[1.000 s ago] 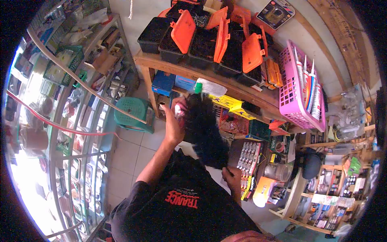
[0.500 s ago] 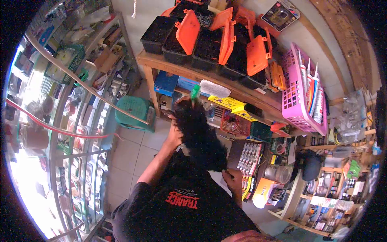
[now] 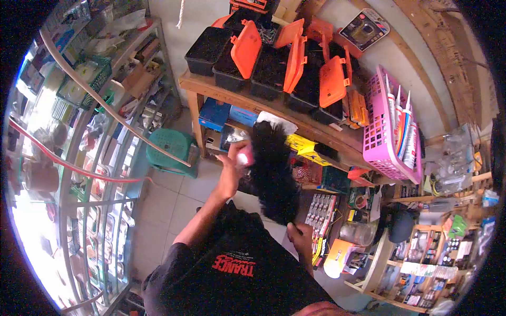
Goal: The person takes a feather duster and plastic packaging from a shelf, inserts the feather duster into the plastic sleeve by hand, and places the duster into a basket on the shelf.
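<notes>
A fluffy black duster (image 3: 274, 174) stands on a slant in front of me. My right hand (image 3: 301, 238) is closed around its lower end, where the handle meets the hairs. To the left of the duster, my left hand (image 3: 230, 176) is raised, gripping a small red-and-white round object (image 3: 243, 158). The far side of that object and some of my left fingers are hidden, so its kind is unclear. Behind the duster's top is a white wrapped item (image 3: 274, 120) on the lower shelf, with yellow boxes (image 3: 311, 150) beside it.
A wooden shelf (image 3: 232, 90) holds black bins (image 3: 208, 50) with orange lids. A pink basket (image 3: 371, 145) of sealant tubes stands at its right end. On the left are a glass display case (image 3: 97, 210) and a green stool (image 3: 171, 150); wooden racks (image 3: 416, 263) fill the right.
The duster has shifted right and stands more upright. My left hand has risen slightly, and the red-and-white object now shows in it. The green top seen behind the duster is out of sight.
</notes>
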Demonstrator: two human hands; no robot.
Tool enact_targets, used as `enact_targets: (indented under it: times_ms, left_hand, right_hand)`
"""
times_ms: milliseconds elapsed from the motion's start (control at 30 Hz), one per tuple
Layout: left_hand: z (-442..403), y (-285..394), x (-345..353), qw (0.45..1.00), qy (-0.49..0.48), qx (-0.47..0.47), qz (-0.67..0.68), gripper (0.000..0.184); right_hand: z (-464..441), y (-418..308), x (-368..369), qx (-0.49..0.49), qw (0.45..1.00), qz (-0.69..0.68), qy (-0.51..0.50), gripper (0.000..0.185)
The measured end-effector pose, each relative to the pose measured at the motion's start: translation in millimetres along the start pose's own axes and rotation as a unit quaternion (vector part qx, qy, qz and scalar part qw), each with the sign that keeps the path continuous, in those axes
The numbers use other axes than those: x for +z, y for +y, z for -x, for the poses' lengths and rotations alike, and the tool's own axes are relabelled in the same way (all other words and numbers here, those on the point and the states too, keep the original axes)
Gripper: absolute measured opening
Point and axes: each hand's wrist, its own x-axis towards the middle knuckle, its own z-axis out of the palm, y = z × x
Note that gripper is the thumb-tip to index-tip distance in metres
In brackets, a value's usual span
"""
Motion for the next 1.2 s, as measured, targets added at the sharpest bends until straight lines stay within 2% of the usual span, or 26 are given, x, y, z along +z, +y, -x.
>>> enact_targets:
  times_ms: [67,100,133,167,200,233,267,300,333,433,467,567,600,667,767,833,867,900,933,967,1033,1100,1167,1200]
  left_hand:
    - [0.7,-3.9,3.1,0.982,0.006,-0.035,0.185,0.071]
    - [0.7,-4.5,6.0,0.943,0.012,-0.048,0.33,0.064]
    - [-5.2,-13.6,1.6,0.951,0.039,-0.046,0.304,0.073]
    - [-10.3,-24.4,-9.3,0.91,-0.088,-0.044,0.402,0.074]
    - [-13.9,-34.3,-24.3,0.845,-0.212,-0.043,0.49,0.075]
    - [-15.4,-15.7,-14.9,0.755,-0.332,-0.041,0.563,0.076]
    - [-4.3,-1.1,4.3,0.93,0.014,-0.112,0.35,0.083]
    - [0.7,18.4,19.3,0.936,0.058,-0.128,0.323,0.088]
    - [0.5,21.7,20.8,0.94,0.044,-0.117,0.316,0.087]
    - [-1.0,2.8,-3.8,0.948,-0.012,-0.098,0.302,0.083]
    - [-0.7,-2.5,-7.8,0.951,-0.014,-0.101,0.29,0.083]
    - [0.5,22.0,16.9,0.95,0.041,-0.095,0.295,0.083]
    - [-3.3,19.1,10.3,0.948,-0.012,-0.114,0.298,0.084]
    - [-0.8,15.0,4.4,0.95,-0.017,-0.115,0.291,0.085]
    - [-3.1,12.7,4.6,0.949,-0.037,-0.124,0.288,0.093]
    - [-2.7,15.3,9.3,0.969,-0.03,-0.086,0.228,0.095]
    - [-1.2,10.5,3.4,0.988,-0.03,-0.071,0.131,0.095]
    - [0.4,8.9,-2.4,0.998,-0.029,-0.055,0.031,0.096]
    - [0.0,10.3,-6.3,0.997,-0.067,-0.043,-0.021,0.098]
    - [1.4,8.7,-7.3,0.997,-0.036,-0.06,-0.016,0.098]
    - [5.4,10.7,-4.8,0.995,0.024,-0.096,-0.008,0.099]
    - [10.9,34.4,-1.5,0.985,-0.108,-0.048,-0.123,0.103]
    - [16.9,42.8,3.8,0.979,-0.098,-0.033,-0.174,0.103]
    - [17.7,39.8,-9.4,0.929,-0.121,0.025,-0.349,0.102]
  right_hand:
    - [-1.4,2.8,0.5,-0.027,0.999,-0.014,-0.032,0.025]
    - [-1.7,3.3,0.2,-0.04,0.998,-0.02,-0.049,0.023]
    - [-1.0,-10.2,1.5,0.003,0.999,-0.031,-0.024,0.025]
    - [-1.4,-10.6,1.0,0.031,0.998,-0.05,-0.027,0.026]
    - [0.3,-9.9,0.7,0.061,0.995,-0.069,-0.03,0.027]
    - [1.6,-8.8,-0.1,0.089,0.992,-0.087,-0.031,0.028]
    - [1.7,-4.2,0.0,0.048,0.996,-0.066,-0.022,0.03]
    - [1.3,3.1,1.3,0.007,0.999,-0.044,-0.014,0.034]
    - [1.4,7.2,2.2,-0.034,0.999,-0.023,-0.006,0.04]
    - [6.6,-0.2,-2.7,0.064,0.992,-0.101,0.045,0.04]
    - [7.4,-11.4,-5.7,0.051,0.996,-0.072,0.029,0.039]
    - [3.8,18.1,-15.4,-0.038,0.999,0.008,-0.009,0.039]
    - [4.0,16.4,-15.5,-0.015,1.0,-0.011,0.015,0.039]
    - [7.1,12.1,-16.0,0.033,0.996,-0.048,0.062,0.038]
    - [5.3,12.0,-20.9,-0.051,0.998,0.035,-0.003,0.038]
    - [6.4,8.6,-15.3,-0.009,0.997,-0.062,0.053,0.038]
    - [6.6,7.5,-13.1,0.012,0.991,-0.11,0.079,0.038]
    - [6.4,11.0,-15.2,-0.004,0.996,-0.074,0.057,0.039]
    - [6.5,17.3,-20.3,-0.02,0.998,-0.038,0.035,0.039]
    - [6.6,20.7,-22.9,-0.035,0.999,-0.001,0.015,0.04]
    - [8.8,-2.4,-26.6,0.005,1.0,-0.024,0.007,0.035]
    - [7.4,5.8,-28.5,0.017,0.998,-0.059,0.035,0.031]
    - [6.1,13.3,-31.9,-0.023,0.999,-0.027,-0.023,0.034]
    - [4.6,15.7,-33.5,-0.044,0.998,-0.011,-0.052,0.036]
